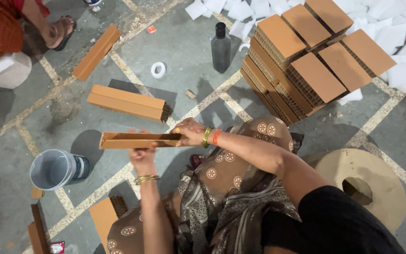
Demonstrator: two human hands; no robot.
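A long, narrow brown cardboard strip (pixel 137 140) is being held level above the grey floor (pixel 189 51), in front of the person's knees, with its length running left to right. The right hand (pixel 190 133) is gripping the strip's right end, fingers curled closed over its top edge, green and orange bangles sitting at the wrist. The left hand (pixel 143 159) is reaching up from below and closing on the strip's underside near its middle, gold bangles showing on that wrist; how far its fingers are wrapping round is hidden by the strip. Just beyond the strip, a thicker honeycomb cardboard block (pixel 127 102) is lying flat on the floor, and further beyond it, to the left, a thin cardboard slat (pixel 97 51) is lying at an angle. Below and to the left of the strip, a grey plastic cup (pixel 55 169) is lying tipped on its side. Beyond the strip and slightly right, a white tape roll (pixel 158 70) is lying flat, and near it a dark bottle (pixel 221 47) is standing upright. Further right of the strip, a stack of honeycomb cardboard blocks (pixel 306 61) is sitting, with white sheets (pixel 400 42) scattered behind it. Well to the right and nearer than the strip, a round cardboard disc (pixel 377 178) with a hole is lying flat. Far beyond the strip at upper left, another person's sandalled foot (pixel 59 30) is resting on the floor.
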